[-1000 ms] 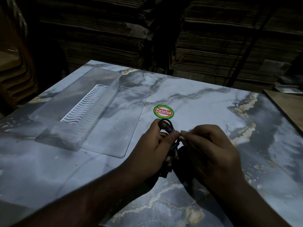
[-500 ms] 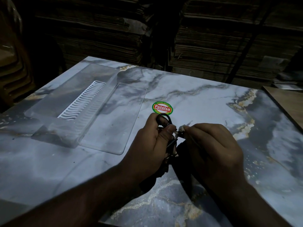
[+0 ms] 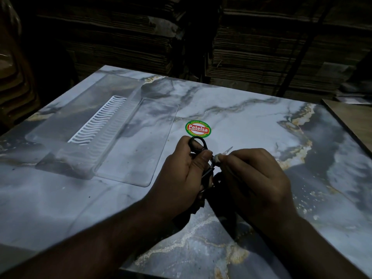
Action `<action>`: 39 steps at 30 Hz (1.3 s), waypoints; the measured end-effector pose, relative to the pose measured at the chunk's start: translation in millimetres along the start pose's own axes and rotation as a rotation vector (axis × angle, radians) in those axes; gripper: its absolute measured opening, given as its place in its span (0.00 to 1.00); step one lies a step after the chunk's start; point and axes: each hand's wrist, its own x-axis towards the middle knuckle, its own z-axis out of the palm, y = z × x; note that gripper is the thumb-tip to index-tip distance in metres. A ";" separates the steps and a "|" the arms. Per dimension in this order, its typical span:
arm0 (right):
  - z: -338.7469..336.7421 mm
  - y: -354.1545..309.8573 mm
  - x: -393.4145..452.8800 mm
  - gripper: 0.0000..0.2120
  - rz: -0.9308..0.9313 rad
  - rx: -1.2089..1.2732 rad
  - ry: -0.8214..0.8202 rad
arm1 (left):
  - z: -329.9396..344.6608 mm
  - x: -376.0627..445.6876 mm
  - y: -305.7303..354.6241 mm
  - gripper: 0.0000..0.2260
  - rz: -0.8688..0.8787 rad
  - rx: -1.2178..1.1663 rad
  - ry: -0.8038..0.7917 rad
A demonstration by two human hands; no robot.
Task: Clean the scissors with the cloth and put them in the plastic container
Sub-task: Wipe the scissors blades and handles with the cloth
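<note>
While left hand (image 3: 186,174) grips scissors (image 3: 198,144), right hand (image 3: 255,178) pinches cloth (image 3: 217,158).

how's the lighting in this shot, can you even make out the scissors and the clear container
Head view: dim overall, the cardboard stacks behind nearly black. The marble table catches pale light. The scissors show mainly as a dark handle loop in the left hand; the right hand hides most of the blades. The plastic container is faint, read by its edges and white ribbed insert. The forearms look soft.
</note>
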 end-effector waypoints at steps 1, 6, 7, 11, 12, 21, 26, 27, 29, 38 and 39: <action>0.5 0.9 0.1 0.08 0.006 0.001 0.003 | -0.2 0.4 0.5 0.05 -0.003 -0.016 0.006; -1.4 7.6 0.1 0.08 0.087 -0.014 0.025 | 1.4 1.9 0.8 0.05 -0.028 -0.013 -0.011; -1.1 7.0 -0.2 0.07 0.080 -0.001 0.018 | 1.3 1.9 -0.2 0.05 -0.031 -0.004 -0.010; 0.7 2.2 -0.9 0.08 0.018 0.025 -0.019 | -0.6 0.7 0.4 0.06 -0.034 0.009 -0.012; 0.6 2.9 -0.5 0.07 0.023 0.018 -0.018 | -1.4 0.2 1.0 0.06 -0.039 0.003 -0.016; -12.5 1.4 4.0 0.05 0.256 0.085 0.122 | -1.6 1.9 3.1 0.06 -0.096 -0.035 0.013; -7.0 -2.5 4.2 0.06 0.163 0.080 0.044 | -2.6 2.5 9.5 0.06 -0.160 -0.059 -0.024; -4.8 -2.8 2.8 0.07 0.127 0.068 0.004 | -2.0 2.0 10.0 0.06 -0.160 -0.049 -0.033; -2.5 -1.7 0.8 0.08 0.088 0.035 -0.030 | -0.2 1.5 10.6 0.05 -0.146 -0.032 -0.046; 0.6 3.2 -1.7 0.08 0.067 0.021 -0.009 | 1.0 1.2 7.2 0.04 -0.106 -0.021 -0.062; 1.1 3.1 -1.8 0.08 0.054 0.021 -0.012 | 0.1 1.1 7.2 0.04 -0.104 -0.022 -0.058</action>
